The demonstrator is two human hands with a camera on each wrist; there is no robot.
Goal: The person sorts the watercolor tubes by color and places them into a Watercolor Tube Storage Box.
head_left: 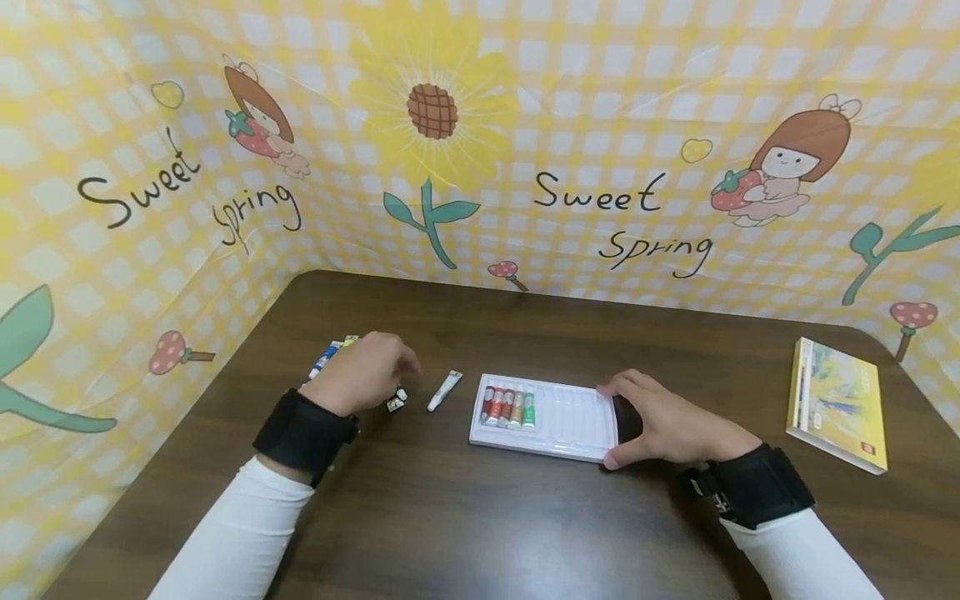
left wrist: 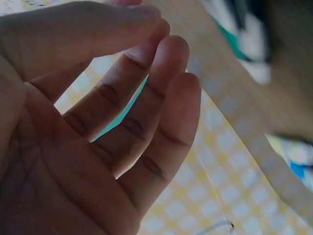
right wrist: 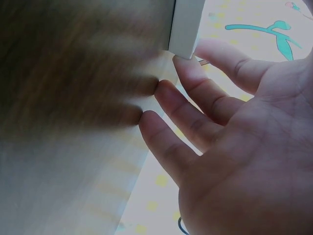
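Note:
A white plastic paint tray (head_left: 573, 417) with narrow slots lies on the table; several small paint tubes (head_left: 509, 407) in reds, brown, ochre and green fill its left end. My right hand (head_left: 667, 423) holds the tray's right end, thumb at the near corner and index finger at the far one. The tray's edge (right wrist: 187, 29) shows by those fingertips in the right wrist view. My left hand (head_left: 362, 372), fingers loosely bent with nothing seen between them, hovers over loose tubes, among them a blue one (head_left: 324, 359). A white tube (head_left: 446, 391) lies between hand and tray.
A book with a yellow cover (head_left: 843, 408) lies at the table's right side. Yellow checked cloth (head_left: 480, 217) hangs along the back and left edges of the brown table (head_left: 480, 517). Both wrists wear black bands.

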